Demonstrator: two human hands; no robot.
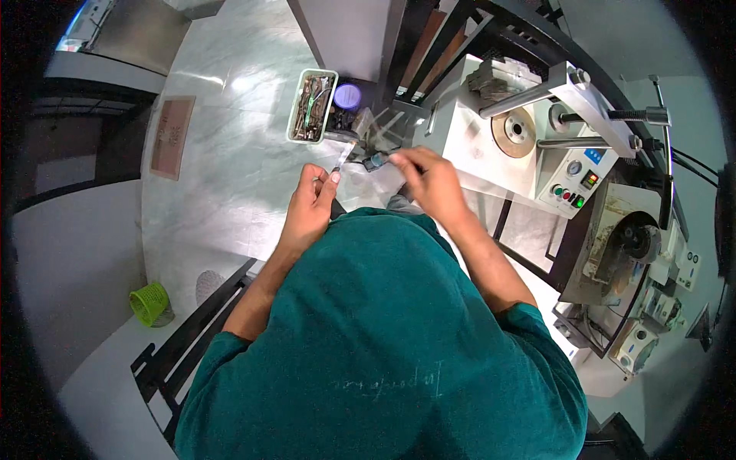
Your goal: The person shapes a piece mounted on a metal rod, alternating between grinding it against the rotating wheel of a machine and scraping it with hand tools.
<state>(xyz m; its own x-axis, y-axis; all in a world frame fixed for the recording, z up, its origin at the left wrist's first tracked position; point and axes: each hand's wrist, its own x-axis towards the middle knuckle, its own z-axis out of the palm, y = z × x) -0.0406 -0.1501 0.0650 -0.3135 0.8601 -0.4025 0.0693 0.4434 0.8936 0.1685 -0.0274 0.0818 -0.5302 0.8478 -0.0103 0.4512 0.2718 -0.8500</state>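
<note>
Low in front of my chest, my left hand (313, 201) is closed in a pinch around a slim stick-like thing (342, 158) with a bright, pale upper end. Its exact kind is too small to make out. To the right, my right hand (433, 182) has its thumb and fingers curled together at a short dark cylinder (376, 161) with a bluish end. The two hands are apart, and the cylinder sits between them. Just beyond is a pale rectangular tray (292, 126) filled with brown, metallic-looking slim pieces, beside a round purple lid (347, 96).
At right stands a white press-like machine (475, 146) with a round disc, metal bars, a gauge and coloured buttons. Farther right is a bench machine with a dark round wheel (638, 236). A brown mat (173, 138) and a green basket (150, 304) are at left.
</note>
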